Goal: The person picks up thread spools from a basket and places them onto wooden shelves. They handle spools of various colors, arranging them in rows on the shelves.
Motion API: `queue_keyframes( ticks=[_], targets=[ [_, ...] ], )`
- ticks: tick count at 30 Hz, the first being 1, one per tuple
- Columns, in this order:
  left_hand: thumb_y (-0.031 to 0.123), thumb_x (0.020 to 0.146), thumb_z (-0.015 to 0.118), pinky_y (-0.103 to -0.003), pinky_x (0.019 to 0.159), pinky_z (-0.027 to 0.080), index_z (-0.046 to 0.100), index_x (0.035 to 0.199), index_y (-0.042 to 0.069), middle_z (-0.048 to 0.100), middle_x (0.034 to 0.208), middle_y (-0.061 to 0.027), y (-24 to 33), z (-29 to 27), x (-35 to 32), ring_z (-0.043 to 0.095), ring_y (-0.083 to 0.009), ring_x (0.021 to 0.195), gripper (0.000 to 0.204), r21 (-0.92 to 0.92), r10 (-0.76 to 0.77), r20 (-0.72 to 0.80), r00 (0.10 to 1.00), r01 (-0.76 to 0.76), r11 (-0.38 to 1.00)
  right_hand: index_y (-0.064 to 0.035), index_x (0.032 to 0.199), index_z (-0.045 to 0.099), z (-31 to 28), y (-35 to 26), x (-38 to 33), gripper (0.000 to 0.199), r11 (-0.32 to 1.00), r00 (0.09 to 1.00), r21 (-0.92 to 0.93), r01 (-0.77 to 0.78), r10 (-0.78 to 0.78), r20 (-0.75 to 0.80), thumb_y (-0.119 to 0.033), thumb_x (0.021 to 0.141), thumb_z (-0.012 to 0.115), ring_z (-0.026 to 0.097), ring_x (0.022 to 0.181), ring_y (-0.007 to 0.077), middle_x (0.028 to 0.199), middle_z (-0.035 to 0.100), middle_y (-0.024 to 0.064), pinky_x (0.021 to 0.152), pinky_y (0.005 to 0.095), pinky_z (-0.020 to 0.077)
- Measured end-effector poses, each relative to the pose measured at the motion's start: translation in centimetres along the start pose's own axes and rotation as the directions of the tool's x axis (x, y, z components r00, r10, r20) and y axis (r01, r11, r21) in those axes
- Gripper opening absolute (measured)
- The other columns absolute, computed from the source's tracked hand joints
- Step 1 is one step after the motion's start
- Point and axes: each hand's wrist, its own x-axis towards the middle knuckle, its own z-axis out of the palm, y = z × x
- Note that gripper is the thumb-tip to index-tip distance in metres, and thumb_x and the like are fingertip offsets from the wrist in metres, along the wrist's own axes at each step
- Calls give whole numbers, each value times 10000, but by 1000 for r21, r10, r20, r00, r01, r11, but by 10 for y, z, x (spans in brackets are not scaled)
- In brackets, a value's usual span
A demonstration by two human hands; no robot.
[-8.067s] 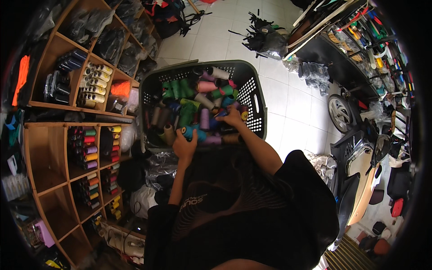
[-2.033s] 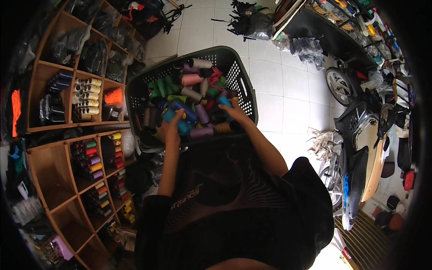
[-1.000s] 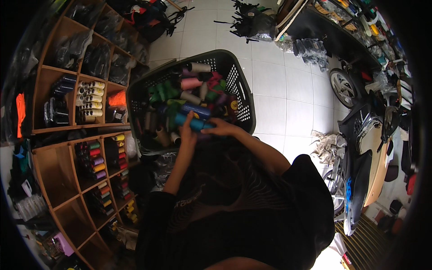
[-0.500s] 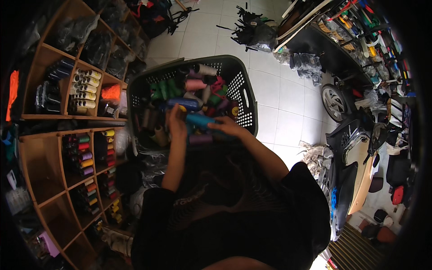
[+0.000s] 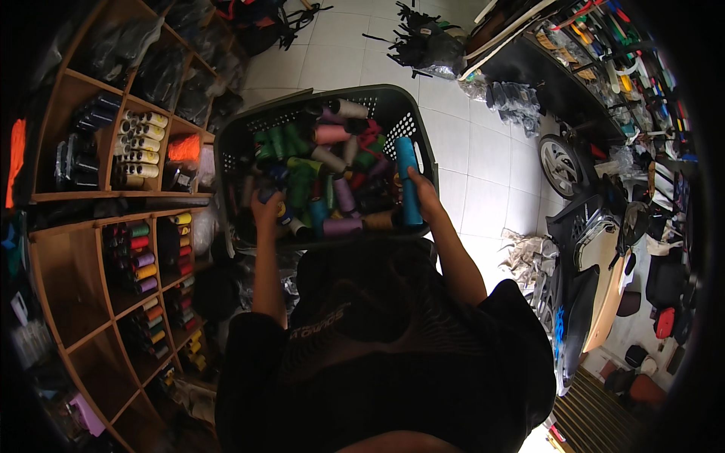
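I see a dark plastic basket (image 5: 423, 143) with holed walls in the middle of the view, on the white tiled floor (image 5: 483, 166), piled with thread spools in green, pink, purple, teal and beige.

My right hand (image 5: 420, 190) is at the basket's right side, fingers wrapped around a long blue spool (image 5: 408, 175) that stands nearly upright, its top end above the other spools, just inside the right wall.

My left hand (image 5: 266, 208) is at the near left part of the basket, fingers curled down among the spools. It touches a blue spool with a yellow core (image 5: 281, 215); I cannot tell whether it grips that spool or only rests on it.

A purple spool (image 5: 343, 226) lies flat along the near rim, between the 2 hands. A pink spool (image 5: 332, 134) lies further in, and a pale spool (image 5: 349, 108) sits at the far wall.

Left of the basket stands a wooden shelf unit (image 5: 83, 226). 1 compartment holds cream spools (image 5: 140, 147) in rows; lower ones hold mixed colours.

Far right: a cluttered workbench (image 5: 574, 83), a wheel (image 5: 559, 162) below it, a parked scooter (image 5: 589, 279) nearer.
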Motion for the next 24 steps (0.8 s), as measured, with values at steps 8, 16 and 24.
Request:
queue_keyframes(
  ticks=[8, 16, 24],
  targets=[
    [103, 646, 760, -298, 700, 511, 616, 1071, 80, 644, 831, -60, 4, 60, 24, 628, -153, 747, 449, 435, 263, 226, 938, -339, 834, -19, 1089, 568, -5, 2, -16, 527, 990, 995, 105, 97, -94, -32, -521, 931, 606, 615, 637, 167, 860, 600, 68, 581, 312, 526],
    [145, 602, 769, -336, 691, 515, 662, 952, 90, 676, 843, -83, -5, 92, 9, 648, -189, 727, 370, 518, 100, 394, 914, -311, 797, 8, 1054, 572, -1, -3, -30, 508, 986, 998, 156, 56, -49, -43, -488, 947, 550, 603, 597, 176, 755, 589, 81, 557, 328, 529],
    [54, 636, 713, -291, 579, 491, 658, 943, 57, 643, 695, -74, -26, 101, 10, 620, -153, 587, 312, 522, -6, 496, 868, -293, 801, -6, 1118, 563, -6, -2, -39, 571, 993, 990, 33, 113, -110, -88, -542, 922, 592, 589, 560, 158, 808, 599, 84, 512, 313, 513]
  ],
)
